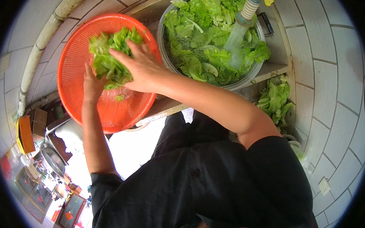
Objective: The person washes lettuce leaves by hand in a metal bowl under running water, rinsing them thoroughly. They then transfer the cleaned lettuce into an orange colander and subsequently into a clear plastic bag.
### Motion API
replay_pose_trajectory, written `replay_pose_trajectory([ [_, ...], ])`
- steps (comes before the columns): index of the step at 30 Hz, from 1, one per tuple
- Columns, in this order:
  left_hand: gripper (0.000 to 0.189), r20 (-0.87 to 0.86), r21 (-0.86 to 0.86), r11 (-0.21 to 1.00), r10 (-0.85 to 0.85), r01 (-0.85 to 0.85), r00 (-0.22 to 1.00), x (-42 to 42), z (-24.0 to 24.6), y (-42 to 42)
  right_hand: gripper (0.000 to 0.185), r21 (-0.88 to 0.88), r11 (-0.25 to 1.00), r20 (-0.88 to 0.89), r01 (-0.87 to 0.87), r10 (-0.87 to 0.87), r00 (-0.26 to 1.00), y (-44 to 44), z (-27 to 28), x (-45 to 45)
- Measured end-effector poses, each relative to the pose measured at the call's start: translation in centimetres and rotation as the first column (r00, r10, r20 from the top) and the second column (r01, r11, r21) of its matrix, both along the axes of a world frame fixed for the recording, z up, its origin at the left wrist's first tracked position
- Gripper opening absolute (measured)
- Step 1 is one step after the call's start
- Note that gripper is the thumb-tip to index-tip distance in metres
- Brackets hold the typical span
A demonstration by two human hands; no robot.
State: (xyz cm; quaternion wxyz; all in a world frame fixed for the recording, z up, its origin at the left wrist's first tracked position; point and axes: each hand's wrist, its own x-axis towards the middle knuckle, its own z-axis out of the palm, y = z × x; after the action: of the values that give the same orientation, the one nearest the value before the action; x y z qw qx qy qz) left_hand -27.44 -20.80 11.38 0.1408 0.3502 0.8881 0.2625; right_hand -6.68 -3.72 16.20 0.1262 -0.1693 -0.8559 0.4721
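A round orange-red plastic colander [70,67] is at the left. Over it, a bunch of green lettuce leaves [110,63] is between my two hands, slightly blurred. My left hand [92,84] touches the bunch from its lower left side. From the right, my right hand [140,67] presses on it with spread fingers. A small leaf piece [119,98] lies lower in the colander. To the right, lettuce leaves [209,36] float in water in a large round basin [164,58]. Water pours into this basin from a ribbed hose [247,10].
The basin stands in a sink with a raised edge [269,72]. More lettuce [275,99] lies beside it at the lower right. A pale pipe [35,59] runs along the tiled wall at the left. A metal pan [53,159] and boxes are farther off at the lower left.
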Motion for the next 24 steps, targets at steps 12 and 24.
replay_pose_trajectory([
  [12,0.122,0.292,-0.374,0.81,-0.36,0.452,0.886,22.6,-4.6,18.6,0.094,0.463,0.886,0.766,-0.008,-0.396,0.507,15.3,-13.0,20.6],
  [24,0.063,0.433,-0.562,0.542,-0.451,0.625,0.78,20.6,-16.9,24.8,0.061,-0.237,0.562,0.448,0.793,-0.661,0.602,13.7,-21.0,17.6],
])
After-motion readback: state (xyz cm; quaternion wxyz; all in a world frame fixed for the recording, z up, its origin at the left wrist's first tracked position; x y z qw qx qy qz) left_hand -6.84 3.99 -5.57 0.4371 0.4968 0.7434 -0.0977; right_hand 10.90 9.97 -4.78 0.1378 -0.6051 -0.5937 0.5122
